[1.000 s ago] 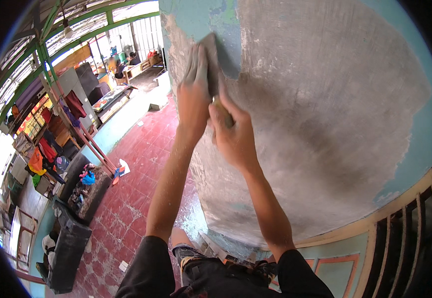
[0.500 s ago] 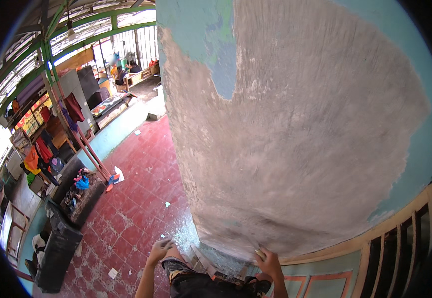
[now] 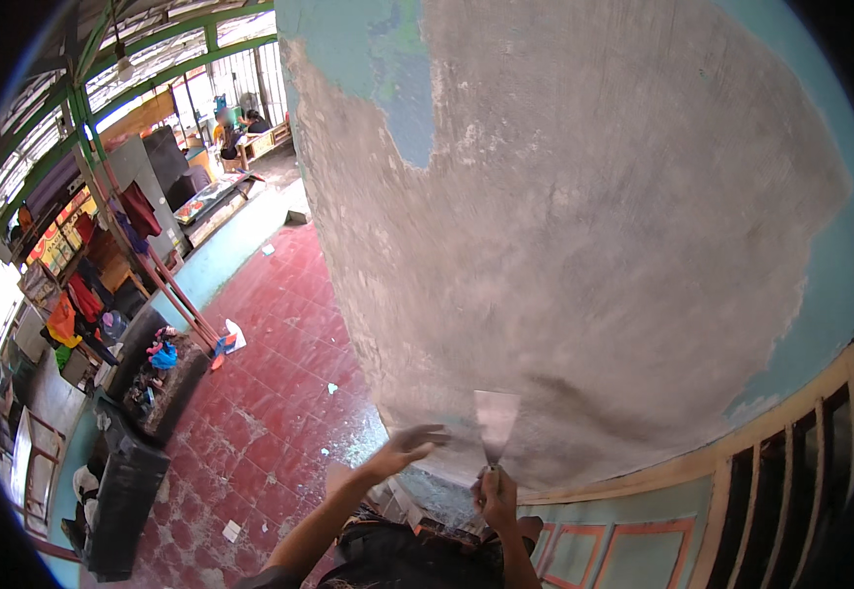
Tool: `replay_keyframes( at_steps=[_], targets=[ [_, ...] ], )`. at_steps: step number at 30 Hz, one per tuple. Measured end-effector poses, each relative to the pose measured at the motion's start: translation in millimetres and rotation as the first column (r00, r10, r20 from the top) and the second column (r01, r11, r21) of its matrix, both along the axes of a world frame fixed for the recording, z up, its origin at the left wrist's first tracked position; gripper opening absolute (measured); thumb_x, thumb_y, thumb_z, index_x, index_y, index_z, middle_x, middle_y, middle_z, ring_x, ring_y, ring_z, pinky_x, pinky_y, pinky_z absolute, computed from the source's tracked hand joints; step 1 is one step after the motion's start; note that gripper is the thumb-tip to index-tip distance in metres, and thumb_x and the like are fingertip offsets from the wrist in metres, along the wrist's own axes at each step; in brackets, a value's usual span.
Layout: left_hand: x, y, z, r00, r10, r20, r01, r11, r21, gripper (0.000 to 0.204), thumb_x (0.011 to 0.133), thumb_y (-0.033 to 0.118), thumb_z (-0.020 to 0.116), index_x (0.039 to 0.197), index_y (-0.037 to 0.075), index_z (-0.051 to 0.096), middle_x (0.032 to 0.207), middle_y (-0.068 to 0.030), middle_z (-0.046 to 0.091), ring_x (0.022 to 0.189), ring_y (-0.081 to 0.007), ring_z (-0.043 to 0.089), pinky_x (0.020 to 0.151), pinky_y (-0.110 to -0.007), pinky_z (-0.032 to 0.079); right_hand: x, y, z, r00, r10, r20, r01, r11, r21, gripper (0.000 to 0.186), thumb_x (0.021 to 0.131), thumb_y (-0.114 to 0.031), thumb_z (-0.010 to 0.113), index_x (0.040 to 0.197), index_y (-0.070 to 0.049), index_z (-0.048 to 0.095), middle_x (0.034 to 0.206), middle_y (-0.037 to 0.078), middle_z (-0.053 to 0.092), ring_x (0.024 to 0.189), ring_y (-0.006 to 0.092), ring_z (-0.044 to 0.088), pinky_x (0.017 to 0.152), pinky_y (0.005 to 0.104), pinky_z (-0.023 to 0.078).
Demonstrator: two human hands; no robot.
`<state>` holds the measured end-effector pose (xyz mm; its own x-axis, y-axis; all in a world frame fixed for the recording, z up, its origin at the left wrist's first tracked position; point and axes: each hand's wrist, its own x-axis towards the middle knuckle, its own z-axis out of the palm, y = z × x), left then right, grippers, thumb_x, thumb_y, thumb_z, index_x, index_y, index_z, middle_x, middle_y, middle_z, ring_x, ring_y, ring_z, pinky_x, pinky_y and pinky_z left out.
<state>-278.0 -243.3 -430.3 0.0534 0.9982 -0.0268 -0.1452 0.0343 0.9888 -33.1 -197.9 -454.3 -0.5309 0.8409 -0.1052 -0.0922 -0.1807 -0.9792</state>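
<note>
My right hand is wrapped round the handle of a putty knife. Its wide, flat metal blade points up in front of the wall. Bare grey-brown plaster covers most of this wall, with turquoise paint left along its edges. To the left of the knife, my left hand is stretched out with fingers extended and nothing in it, close to the wall's lower part. Whether its fingertips touch the plaster I cannot tell.
Paint flakes litter the red tiled floor, thickest at the wall's foot. A dark sofa stands at the left. Barred wooden window frames curve along the lower right. Farther back, people sit near a bench.
My left hand has risen and moved right toward the wall. My right hand has moved up and left, and the putty knife's blade now shows fully. The view has shifted slightly.
</note>
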Motion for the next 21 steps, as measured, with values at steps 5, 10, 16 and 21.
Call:
replay_keyframes(
  at_steps=[5,10,16,21],
  targets=[
    [43.1,21.8,-1.9,0.953,-0.134,0.273,0.181,0.971,-0.155,0.05,0.097,0.024,0.059,0.132,-0.01,0.047,0.126,-0.0205,0.059,0.118,-0.0272,0.058,0.102,-0.041,0.045,-23.5,-15.2,14.2,0.986,0.165,0.031,-0.161,0.981,-0.108,0.033,0.102,-0.034,0.049,0.088,-0.004,0.052,0.063,0.003,0.051,0.048,0.0085,0.045,0.04,0.0244,0.034],
    [44.7,14.5,-16.5,0.94,0.02,0.34,0.065,0.969,-0.238,0.038,0.095,0.021,0.063,0.121,-0.006,0.061,0.112,-0.0118,0.068,0.105,-0.0182,0.063,0.094,-0.033,0.049,-8.6,-27.8,-6.2,0.977,0.13,0.171,-0.127,0.991,-0.029,0.033,0.1,-0.032,0.051,0.085,-0.003,0.054,0.059,0.003,0.052,0.047,0.0092,0.046,0.04,0.0261,0.036],
    [9.3,-2.4,-44.7,0.833,0.329,0.444,-0.17,0.917,-0.361,0.032,0.093,0.014,0.065,0.121,-0.001,0.061,0.112,-0.0111,0.067,0.099,-0.0203,0.065,0.088,-0.036,0.053,21.2,-24.5,-4.8,0.884,0.203,0.421,-0.358,0.874,0.329,0.035,0.099,-0.031,0.055,0.078,-0.003,0.059,0.061,0.002,0.056,0.048,0.0095,0.049,0.044,0.0255,0.037],
    [-31.8,2.0,-21.7,0.532,0.662,0.528,-0.566,0.742,-0.36,0.047,0.098,0.021,0.056,0.14,0.004,0.043,0.137,-0.0097,0.052,0.109,-0.0214,0.06,0.098,-0.039,0.05,37.4,-21.3,-6.3,0.882,0.247,0.403,-0.331,0.931,0.155,0.031,0.098,-0.028,0.056,0.083,-0.001,0.061,0.062,0.004,0.057,0.053,0.0088,0.05,0.047,0.0261,0.039]
  ],
)
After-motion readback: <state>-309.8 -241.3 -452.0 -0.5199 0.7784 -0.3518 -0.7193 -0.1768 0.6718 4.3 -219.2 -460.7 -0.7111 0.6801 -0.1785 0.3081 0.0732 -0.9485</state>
